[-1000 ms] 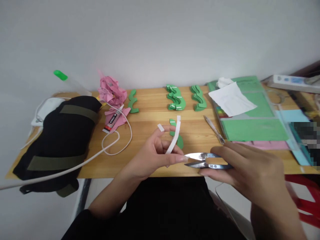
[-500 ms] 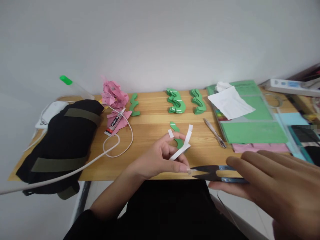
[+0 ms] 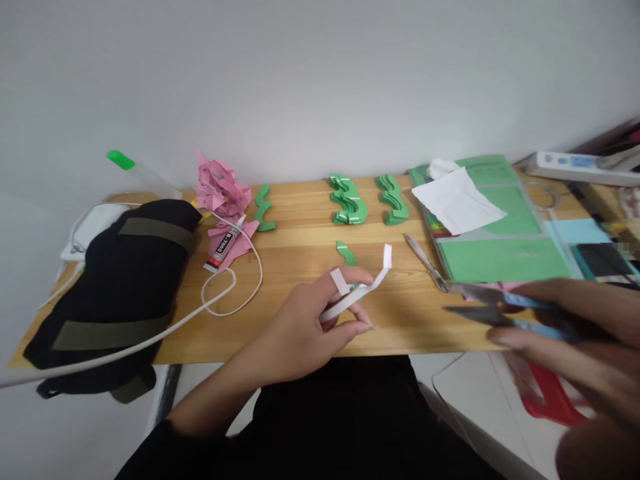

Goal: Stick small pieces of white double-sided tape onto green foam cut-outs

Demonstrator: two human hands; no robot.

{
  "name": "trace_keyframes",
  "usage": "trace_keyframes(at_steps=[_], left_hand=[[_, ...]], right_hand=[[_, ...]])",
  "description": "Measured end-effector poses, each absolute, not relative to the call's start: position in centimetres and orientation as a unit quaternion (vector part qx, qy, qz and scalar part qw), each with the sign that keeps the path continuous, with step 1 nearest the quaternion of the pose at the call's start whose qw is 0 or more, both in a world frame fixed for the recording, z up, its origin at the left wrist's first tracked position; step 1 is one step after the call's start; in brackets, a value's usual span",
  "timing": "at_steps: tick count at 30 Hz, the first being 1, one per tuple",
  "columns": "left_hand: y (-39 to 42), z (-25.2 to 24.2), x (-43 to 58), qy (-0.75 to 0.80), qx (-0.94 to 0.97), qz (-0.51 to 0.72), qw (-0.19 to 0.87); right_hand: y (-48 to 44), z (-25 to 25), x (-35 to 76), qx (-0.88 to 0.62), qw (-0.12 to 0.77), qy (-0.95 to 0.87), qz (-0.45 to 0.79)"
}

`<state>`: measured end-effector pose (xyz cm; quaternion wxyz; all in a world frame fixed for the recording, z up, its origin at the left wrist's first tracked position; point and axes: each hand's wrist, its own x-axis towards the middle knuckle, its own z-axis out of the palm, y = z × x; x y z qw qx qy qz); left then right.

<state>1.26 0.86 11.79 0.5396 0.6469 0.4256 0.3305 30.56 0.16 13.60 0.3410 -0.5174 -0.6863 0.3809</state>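
The right hand [image 3: 590,333] had drawn back to the right with the snips [image 3: 477,313], whose tips had been at the left thumb half a second earlier; now they were well apart from it. Its fingers were bent round the handles, though motion blur made the exact grip hard to judge, and the slim, pointed metal blades were parted. The left hand [image 3: 315,327] had rolled over to show more of its back, fingers loosely curled on the strip [image 3: 350,302], a thin, white, flat band, kinked near its upper end. A small white tab [image 3: 340,281] stuck to its index finger. Just beyond, partly hidden, a wavy green cutout [image 3: 345,252] lay on the smooth, grained wooden table [image 3: 295,260]. Farther back stood two scalloped green stacks, one [image 3: 357,211] with white bits on it, the other [image 3: 397,215] plain; leftward lay crumpled pink paper [image 3: 220,190], rightward a creased white tissue [image 3: 463,203].
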Motion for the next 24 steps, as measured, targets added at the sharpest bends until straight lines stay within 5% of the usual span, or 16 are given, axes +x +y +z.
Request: trace_keyframes(at_steps=[2, 8, 13, 24], left_hand=[[0.8, 11.6, 1.4, 0.419, 0.673, 0.359, 0.493], [0.8, 11.8, 1.8, 0.420, 0.776, 0.325, 0.341], [1.0, 11.7, 2.0, 0.434, 0.838, 0.300, 0.136], [1.0, 10.4, 2.1, 0.426, 0.824, 0.373, 0.036]], right_hand=[[1.6, 12.8, 28.9, -0.541, 0.383, -0.642, 0.386], [4.1, 12.0, 22.2, -0.423, 0.462, -0.429, 0.651], [3.8, 12.8, 20.7, -0.385, 0.497, -0.434, 0.646], [2.5, 11.6, 21.6, -0.380, 0.511, -0.499, 0.588]])
